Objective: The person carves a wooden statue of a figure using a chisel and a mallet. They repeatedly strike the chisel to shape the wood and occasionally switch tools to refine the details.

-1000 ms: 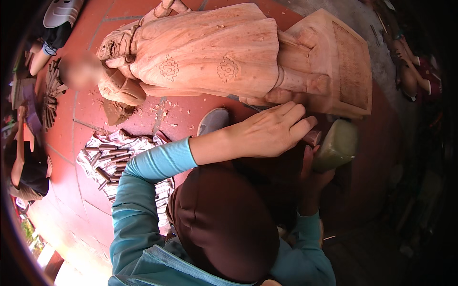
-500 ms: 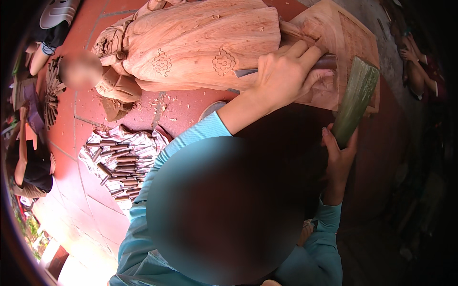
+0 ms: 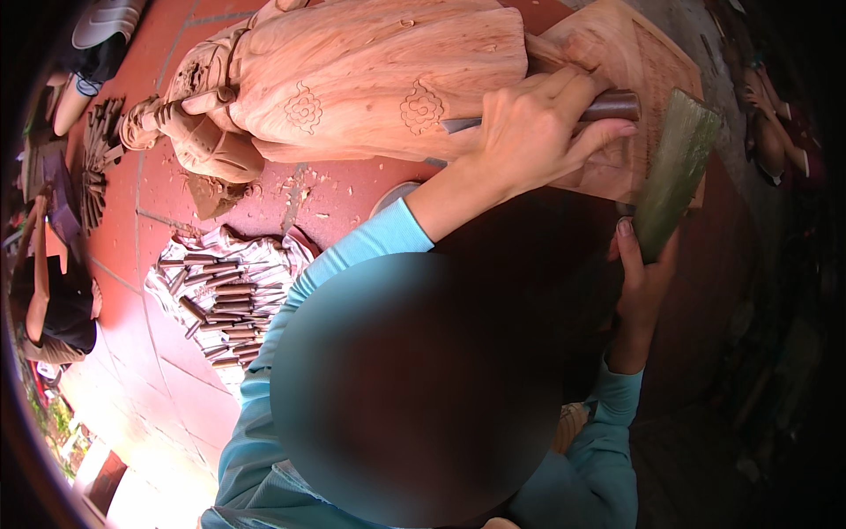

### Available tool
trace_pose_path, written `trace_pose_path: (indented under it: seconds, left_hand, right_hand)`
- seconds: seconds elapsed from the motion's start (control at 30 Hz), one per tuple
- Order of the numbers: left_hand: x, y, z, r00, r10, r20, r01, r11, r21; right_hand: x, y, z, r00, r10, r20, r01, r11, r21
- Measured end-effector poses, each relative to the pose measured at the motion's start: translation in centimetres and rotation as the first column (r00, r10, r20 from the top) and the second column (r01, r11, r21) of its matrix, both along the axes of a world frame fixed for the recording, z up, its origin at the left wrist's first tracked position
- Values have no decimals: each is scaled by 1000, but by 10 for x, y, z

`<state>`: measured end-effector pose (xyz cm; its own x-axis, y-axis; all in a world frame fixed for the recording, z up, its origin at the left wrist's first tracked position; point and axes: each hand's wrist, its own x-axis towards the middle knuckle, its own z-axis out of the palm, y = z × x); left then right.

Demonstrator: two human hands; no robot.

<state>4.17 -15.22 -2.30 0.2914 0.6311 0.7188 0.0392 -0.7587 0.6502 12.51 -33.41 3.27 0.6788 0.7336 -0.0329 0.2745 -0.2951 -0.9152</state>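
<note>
A large carved wooden statue (image 3: 379, 97) in a long robe lies on its side, with swirl motifs cut into the robe. My left hand (image 3: 533, 132) is closed round a chisel (image 3: 614, 106), its brown handle sticking out to the right and its metal blade pointing left over the lower robe. In my right hand (image 3: 648, 278) is a thick green club-like mallet (image 3: 677, 172), gripped at its lower end and tilted up. The mallet's head stands to the right of the chisel handle, apart from it. My left hand hides the middle of the chisel.
Several brown-handled carving tools (image 3: 231, 304) lie on a pale patterned cloth (image 3: 211, 251) at the left. Wood shavings (image 3: 322, 189) dot the red tiled floor (image 3: 159, 264). The statue's square carved base (image 3: 674, 70) is at the upper right. Other people are at both sides.
The mallet and my right hand have moved a little to the right, away from the chisel. My left hand and the chisel have shifted slightly right, and more of the handle shows.
</note>
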Motion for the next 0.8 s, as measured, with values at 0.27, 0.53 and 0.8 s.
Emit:
trace_pose_path:
  seconds: [0.27,0.53,0.8]
  left_hand:
    - [-5,3,-4,999,-46,3,46,999,1]
    - [-3,5,-8,998,-49,-28,49,998,-27]
    - [-8,-1,-12,990,-94,-106,93,996,-15]
  right_hand:
    - [3,10,-17,945,11,327,16,997,-78]
    - [5,5,-20,925,19,380,8,998,-69]
    - [1,-7,-34,978,-10,207,30,995,-93]
